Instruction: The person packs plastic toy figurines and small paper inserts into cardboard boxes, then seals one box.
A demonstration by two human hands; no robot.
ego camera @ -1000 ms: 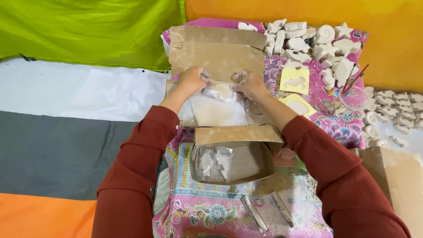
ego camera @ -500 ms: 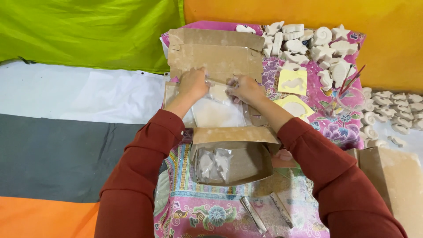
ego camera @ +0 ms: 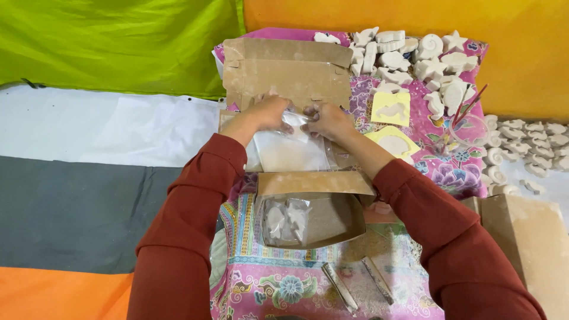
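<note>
Head view: at upper centre of the frame, the left hand (ego camera: 268, 112) and right hand (ego camera: 327, 120) both pinch the top edge of a clear plastic bag (ego camera: 291, 148), fingers closed on it, above an open cardboard box (ego camera: 314, 210).

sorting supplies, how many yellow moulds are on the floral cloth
2. One yellow mould lies below the pile of white plaster casts; the other yellow mould sits nearer, just beside the right forearm. More may be hidden under the arms.
</note>
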